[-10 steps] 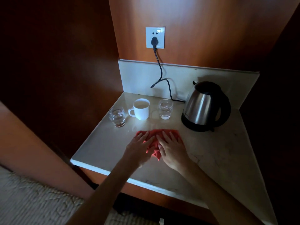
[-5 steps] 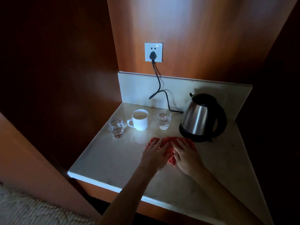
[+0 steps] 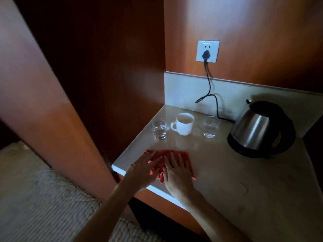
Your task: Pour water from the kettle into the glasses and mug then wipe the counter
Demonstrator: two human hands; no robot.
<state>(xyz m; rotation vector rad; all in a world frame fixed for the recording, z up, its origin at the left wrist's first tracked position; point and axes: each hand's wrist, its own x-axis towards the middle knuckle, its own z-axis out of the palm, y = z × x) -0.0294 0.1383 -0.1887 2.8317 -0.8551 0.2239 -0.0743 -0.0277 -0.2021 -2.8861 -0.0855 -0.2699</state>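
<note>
Both hands' fingers (image 3: pixel 153 155) flat on red cloth (image 3: pixel 185 157) — counter's (image 3: pixel 227 172) front-left corner

This looks like a hotel room: a small stone surface (image 3: pixel 244 180) in a wood corner, with a kettle (image 3: pixel 258 130), a mug (image 3: pixel 183 124), glasses (image 3: pixel 159 130) and carpet (image 3: pixel 43 198).

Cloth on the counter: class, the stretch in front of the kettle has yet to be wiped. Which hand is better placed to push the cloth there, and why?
Probably the right hand. It lies flat on the cloth on the side nearer the kettle, with bare counter between them. The left hand presses the cloth's far side, by the counter's left edge.
</note>
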